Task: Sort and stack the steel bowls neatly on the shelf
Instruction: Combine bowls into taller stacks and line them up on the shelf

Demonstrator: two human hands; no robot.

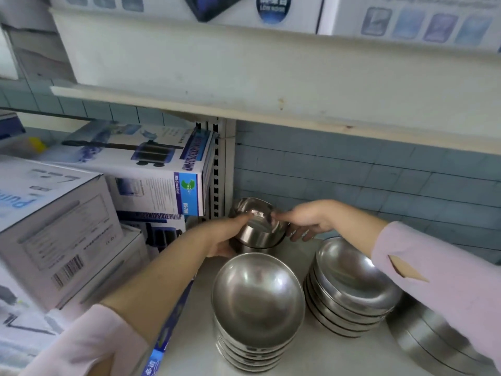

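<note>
A small, deep steel bowl (256, 226) sits tilted on top of a short stack of similar bowls at the back left of the white shelf (195, 337). My left hand (227, 234) grips its left side and my right hand (306, 221) holds its right rim. In front stands a stack of several wide steel bowls (257, 302). To its right is a second stack of several shallower bowls (349, 286). A flat steel stack (428, 340) lies at the far right, partly hidden by my right sleeve.
Pump boxes (151, 169) are piled on the neighbouring shelf to the left, behind a perforated metal upright (219, 169). An upper shelf board (271, 85) with more boxes hangs low overhead. Blue tiled wall (366, 172) closes the back.
</note>
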